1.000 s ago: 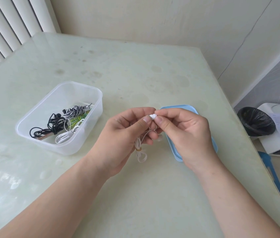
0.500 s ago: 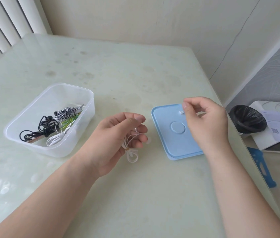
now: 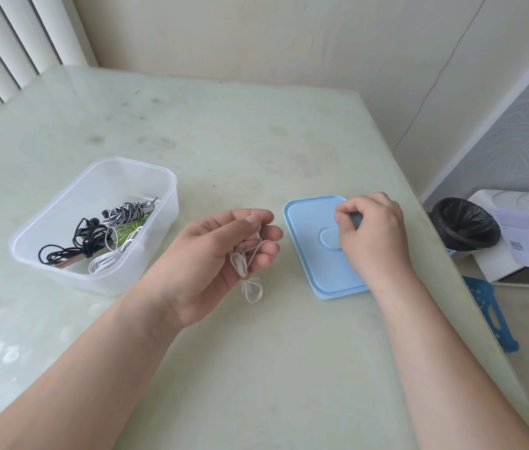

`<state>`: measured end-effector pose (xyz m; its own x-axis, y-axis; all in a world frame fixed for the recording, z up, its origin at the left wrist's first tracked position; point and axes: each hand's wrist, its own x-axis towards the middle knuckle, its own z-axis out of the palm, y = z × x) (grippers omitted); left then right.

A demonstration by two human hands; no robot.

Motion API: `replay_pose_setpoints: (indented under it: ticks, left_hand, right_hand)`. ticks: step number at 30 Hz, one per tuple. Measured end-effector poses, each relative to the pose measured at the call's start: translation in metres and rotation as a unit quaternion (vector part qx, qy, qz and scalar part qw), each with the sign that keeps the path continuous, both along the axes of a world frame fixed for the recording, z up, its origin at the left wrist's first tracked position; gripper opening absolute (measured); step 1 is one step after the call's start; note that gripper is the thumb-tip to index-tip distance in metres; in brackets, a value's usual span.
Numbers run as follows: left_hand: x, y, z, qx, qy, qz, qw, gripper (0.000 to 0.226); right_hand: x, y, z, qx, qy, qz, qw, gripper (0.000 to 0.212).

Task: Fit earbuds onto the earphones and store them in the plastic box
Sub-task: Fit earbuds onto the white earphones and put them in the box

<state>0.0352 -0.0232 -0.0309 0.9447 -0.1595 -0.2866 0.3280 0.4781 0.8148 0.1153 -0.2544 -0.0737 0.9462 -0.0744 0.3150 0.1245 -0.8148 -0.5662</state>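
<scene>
Left grip point(image 3: 224, 254) curled round white earphones point(image 3: 245, 271), mid-bench. Right grip point(image 3: 373, 235) bunched on blue lid point(image 3: 308, 258); earbud held? Cannot tell. Plastic box point(image 3: 110, 282) near left edge, some sets stored. Fitting, storing remain.

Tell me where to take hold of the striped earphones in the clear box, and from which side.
Take the striped earphones by the thick wound middle, pinching across its narrow width, and come straight down from above. The box walls shut off any sideways approach, and the bundle lies uncovered. Leave the thin plug end alone; it would likely slip.
</scene>
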Motion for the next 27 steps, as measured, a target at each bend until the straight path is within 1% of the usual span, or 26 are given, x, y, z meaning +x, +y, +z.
replay_pose_setpoints:
  ticks: [2,5,7,9,11,13,16,19,22,23,24,25,26,27]
  left_hand:
    - [0.000,0.000,0.001,-0.013,-0.006,0.001,1.000,0.034]
    - [0.001,0.001,0.001,-0.031,-0.008,0.008,0.999,0.034]
    - [0.001,0.003,0.000,-0.035,-0.007,0.012,0.999,0.033]
    - [0.002,0.002,0.000,-0.035,-0.006,0.013,0.999,0.033]
    - [0.001,0.002,0.000,-0.032,-0.005,0.013,0.999,0.034]
    - [0.001,0.001,0.000,-0.032,-0.004,0.010,0.999,0.032]
    - [0.001,0.001,0.000,-0.038,-0.002,0.011,0.999,0.027]
    - [0.001,0.001,0.001,-0.038,-0.005,0.013,0.999,0.032]
    - [0.000,0.001,0.000,-0.041,-0.011,0.015,0.999,0.027]
    - [0.000,0.001,0.000,-0.043,-0.015,0.018,0.999,0.026]
    - [0.000,0.001,0.000,-0.049,-0.019,0.023,0.998,0.025]
    - [0.001,0.001,0.001,-0.057,-0.024,0.029,0.998,0.026]
    - [0.001,0.002,0.001,-0.066,-0.030,0.036,0.997,0.026]
    - [0.002,0.003,0.001,-0.076,-0.037,0.042,0.996,0.027]
  right_hand:
    - [-0.003,0.003,0.005,-0.008,-0.035,0.012,0.999,0.009]
    - [-0.009,0.008,0.012,-0.018,-0.077,0.036,0.996,0.009]
    - [-0.007,0.005,0.013,-0.016,-0.062,0.027,0.998,0.016]
    - [-0.004,-0.002,0.013,-0.001,-0.025,-0.002,1.000,0.025]
    - [-0.004,-0.004,0.011,0.010,0.003,-0.007,1.000,0.030]
    - [-0.004,-0.001,0.009,-0.001,0.012,0.007,1.000,0.028]
    - [-0.004,0.002,0.005,-0.028,0.017,0.019,0.999,0.018]
    - [-0.003,0.001,0.004,-0.034,0.012,0.017,0.999,0.013]
    - [-0.007,0.005,0.009,-0.037,-0.007,0.024,0.999,0.010]
    - [-0.010,0.008,0.012,-0.017,-0.020,0.033,0.999,0.009]
    - [-0.015,0.014,0.017,0.034,-0.020,0.047,0.998,0.007]
    - [-0.021,0.021,0.023,0.117,0.006,0.065,0.991,0.006]
    - [-0.029,0.031,0.030,0.220,0.054,0.094,0.969,0.006]
    - [-0.036,0.042,0.034,0.320,0.113,0.131,0.932,0.006]
